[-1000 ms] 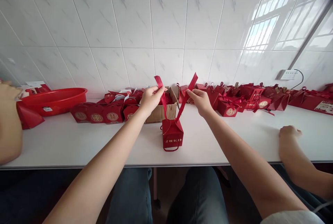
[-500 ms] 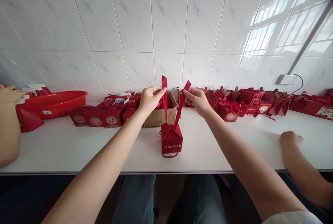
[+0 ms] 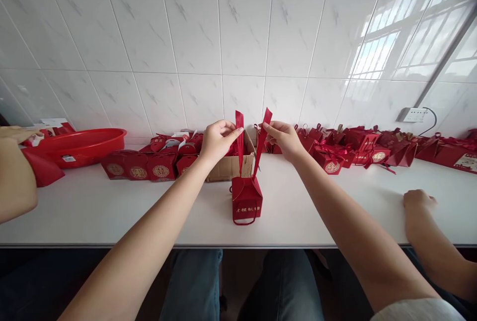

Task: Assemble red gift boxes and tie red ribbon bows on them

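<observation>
A small red gift box (image 3: 246, 197) with gold characters stands upright on the white table, a thin red cord loop hanging at its front. From its top rise two ends of a red ribbon (image 3: 258, 154). My left hand (image 3: 219, 138) pinches the left end between thumb and fingers. The right end is pinched the same way in my right hand (image 3: 282, 137). Both hands are above the box, a short gap apart, and the ribbon is drawn upward in a narrow V.
Behind the box is an open cardboard box (image 3: 229, 169) with red items. Red boxes (image 3: 162, 167) line the left, beside a red basin (image 3: 84, 148); tied boxes (image 3: 331, 159) stand right. Other people's arms rest at the left edge and right (image 3: 419, 204).
The two ribbon ends have come slightly closer together at the top, the right one now more upright. At far left, another person's arm has shifted. Both my hands keep their pinch.
</observation>
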The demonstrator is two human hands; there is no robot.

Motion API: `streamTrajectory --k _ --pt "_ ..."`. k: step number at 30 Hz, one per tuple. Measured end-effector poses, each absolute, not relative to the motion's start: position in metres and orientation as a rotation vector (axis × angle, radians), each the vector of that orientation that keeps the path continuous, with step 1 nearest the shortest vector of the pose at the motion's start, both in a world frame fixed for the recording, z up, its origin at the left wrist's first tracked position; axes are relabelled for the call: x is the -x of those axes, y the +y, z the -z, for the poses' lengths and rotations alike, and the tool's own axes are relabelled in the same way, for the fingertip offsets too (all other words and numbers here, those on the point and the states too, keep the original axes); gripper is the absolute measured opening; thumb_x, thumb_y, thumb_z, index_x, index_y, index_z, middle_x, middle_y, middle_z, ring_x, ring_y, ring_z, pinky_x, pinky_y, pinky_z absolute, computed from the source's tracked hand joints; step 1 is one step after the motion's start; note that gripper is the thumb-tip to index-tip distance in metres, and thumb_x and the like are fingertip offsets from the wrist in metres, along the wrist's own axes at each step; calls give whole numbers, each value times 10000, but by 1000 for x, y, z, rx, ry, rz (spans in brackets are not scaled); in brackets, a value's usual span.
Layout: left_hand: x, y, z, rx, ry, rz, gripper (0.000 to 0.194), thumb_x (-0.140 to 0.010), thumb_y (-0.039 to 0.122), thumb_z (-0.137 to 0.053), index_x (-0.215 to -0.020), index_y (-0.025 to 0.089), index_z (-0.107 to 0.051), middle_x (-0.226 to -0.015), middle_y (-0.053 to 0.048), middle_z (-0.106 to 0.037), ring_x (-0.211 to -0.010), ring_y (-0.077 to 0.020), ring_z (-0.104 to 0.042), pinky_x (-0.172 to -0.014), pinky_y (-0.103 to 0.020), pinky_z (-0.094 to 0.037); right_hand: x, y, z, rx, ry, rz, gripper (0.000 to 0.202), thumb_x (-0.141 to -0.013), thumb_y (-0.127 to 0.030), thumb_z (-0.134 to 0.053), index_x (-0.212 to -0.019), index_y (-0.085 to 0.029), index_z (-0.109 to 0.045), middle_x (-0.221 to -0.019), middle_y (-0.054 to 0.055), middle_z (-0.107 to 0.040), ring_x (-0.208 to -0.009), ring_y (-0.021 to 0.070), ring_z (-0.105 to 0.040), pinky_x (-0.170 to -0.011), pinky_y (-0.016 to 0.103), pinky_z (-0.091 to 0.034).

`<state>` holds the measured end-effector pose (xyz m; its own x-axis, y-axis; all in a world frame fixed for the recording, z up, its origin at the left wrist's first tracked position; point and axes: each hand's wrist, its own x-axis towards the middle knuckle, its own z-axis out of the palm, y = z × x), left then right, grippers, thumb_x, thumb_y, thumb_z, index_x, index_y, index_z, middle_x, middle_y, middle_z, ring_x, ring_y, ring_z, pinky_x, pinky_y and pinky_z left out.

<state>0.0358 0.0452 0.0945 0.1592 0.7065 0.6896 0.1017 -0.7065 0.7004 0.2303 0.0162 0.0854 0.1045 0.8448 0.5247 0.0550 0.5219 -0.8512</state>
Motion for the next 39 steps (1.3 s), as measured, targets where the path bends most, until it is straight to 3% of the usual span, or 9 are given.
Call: streamTrajectory --k 6,13,27,34,39 --pt "-39 45 -96 -1828 717 -1600 216 -662 330 -764 -660 174 -614 -681 -6 -644 -674 -139 -583 -715 -275 -456 -226 12 -87 880 -1376 -675 335 -682 -516 -719 -690 -183 -690 -641 -6 -601 -568 101 -458 -560 262 -361" --pt "-45 47 -91 -1578 641 -1599 268 -638 364 -767 -808 181 -670 -831 -32 -704 -779 -163 -634 -750 -289 -485 -224 13 -87 919 -1365 -640 319 -687 -501 -718 -692 -181 -709 -619 -10 -585 -562 102 -441 -568 267 -362" --pt "-46 52 -94 -1532 603 -1575 316 -591 380 -813 -809 178 -708 -847 -41 -737 -827 -174 -659 -764 -298 -507 -220 17 -87 894 -1366 -690 335 -684 -506 -726 -627 -181 -671 -589 -17 -579 -525 90 -437 -511 247 -355" --pt "-49 52 -93 -1622 594 -1550 367 -604 434 -809 -852 176 -727 -933 -75 -751 -906 -209 -676 -820 -332 -522 -215 15 -89 865 -1346 -769 283 -720 -461 -711 -728 -179 -692 -716 35 -684 -712 141 -622 -649 258 -469" --pt "-52 49 -96 -1783 580 -1481 377 -626 472 -785 -841 166 -734 -899 -89 -753 -842 -211 -685 -789 -339 -530 -207 14 -92 797 -1371 -824 298 -661 -431 -754 -761 -170 -653 -662 22 -672 -625 145 -623 -640 292 -500"
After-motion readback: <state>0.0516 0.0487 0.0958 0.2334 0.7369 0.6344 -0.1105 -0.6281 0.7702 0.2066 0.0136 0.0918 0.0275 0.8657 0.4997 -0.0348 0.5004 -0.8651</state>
